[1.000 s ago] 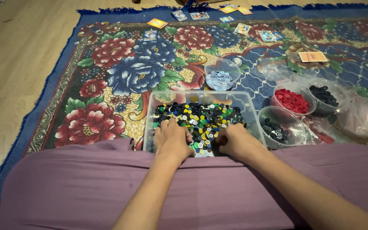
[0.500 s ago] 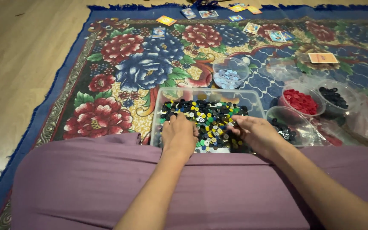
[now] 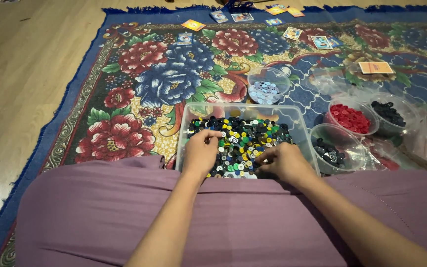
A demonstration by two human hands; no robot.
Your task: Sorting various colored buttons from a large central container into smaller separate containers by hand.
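Purple cloth [image 3: 233, 222] across lap, overlapping near rim of clear bin [image 3: 300, 123]. Mixed buttons [image 3: 245, 141] fill bin. Bowls crowd 2–3 o'clock: dark [image 3: 334, 151], red [image 3: 350, 117], black [image 3: 389, 112]; pale blue [image 3: 265, 90] at 12. Rug [image 3: 139, 89] open at 10. Left hand [image 3: 201, 153] loosely curled, fingertips on buttons. Right hand [image 3: 283, 160] pinching in pile; hold unclear.

my left hand [image 3: 199, 153] and right hand [image 3: 283, 161] cover the buttons beneath them, so i can't tell whether my fingertips pinch any. purple cloth [image 3: 223, 217] hides the clear tub's [image 3: 243, 110] near edge.
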